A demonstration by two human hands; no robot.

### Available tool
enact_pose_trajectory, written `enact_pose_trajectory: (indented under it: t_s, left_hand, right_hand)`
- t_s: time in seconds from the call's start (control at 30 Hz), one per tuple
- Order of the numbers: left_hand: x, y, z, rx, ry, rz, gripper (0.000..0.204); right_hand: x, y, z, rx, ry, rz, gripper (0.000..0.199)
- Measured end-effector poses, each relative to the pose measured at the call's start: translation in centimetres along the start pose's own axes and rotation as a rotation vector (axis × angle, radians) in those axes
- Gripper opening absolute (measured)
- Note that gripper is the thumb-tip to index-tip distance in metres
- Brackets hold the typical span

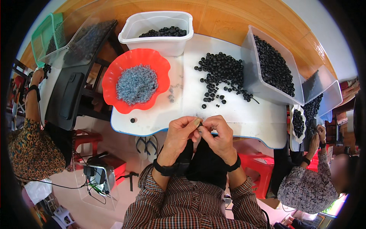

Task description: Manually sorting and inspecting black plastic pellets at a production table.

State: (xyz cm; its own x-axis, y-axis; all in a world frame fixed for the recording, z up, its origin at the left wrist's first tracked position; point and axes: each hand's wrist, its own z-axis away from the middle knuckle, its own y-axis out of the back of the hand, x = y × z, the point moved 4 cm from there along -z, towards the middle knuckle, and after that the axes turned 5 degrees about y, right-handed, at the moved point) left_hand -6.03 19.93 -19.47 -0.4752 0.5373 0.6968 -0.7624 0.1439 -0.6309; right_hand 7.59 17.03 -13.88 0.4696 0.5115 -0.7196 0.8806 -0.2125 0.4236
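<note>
Black small piece clamped in fingers of left hand and right hand, right and nearside of red scalloped plastic bowl. Round black parts heaped on white worktop, right of bowl.

Brown checked sleeves, black wristbands, seemingly black trousers.

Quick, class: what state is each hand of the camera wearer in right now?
Left hand: closed, fingers pinching a small black piece.
Right hand: closed on the same piece, grip partly hidden.
</note>
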Motion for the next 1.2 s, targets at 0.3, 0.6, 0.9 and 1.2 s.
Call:
enact_pose_trajectory:
  t_s: [0.3,0.6,0.9,1.2]
  left_hand:
    - [1.1,-2.1,1.4,0.217,-0.399,-0.522,0.013]
    - [2.0,-4.5,2.3,0.336,-0.910,-0.978,0.013]
    - [1.5,-3.8,1.9,0.323,-0.834,-0.931,0.009]
    - [0.1,-2.3,1.3,0.288,-0.555,-0.624,0.010]
  right_hand:
    - [2.0,-0.7,2.0,0.142,-0.374,-0.425,0.010]
    - [3.5,-2.0,3.6,0.263,-0.667,-0.981,0.021]
    - [3.7,-1.7,3.7,0.301,-0.684,-1.011,0.014]
    - [3.1,-1.6,3.4,0.249,-0.548,-0.692,0.015]
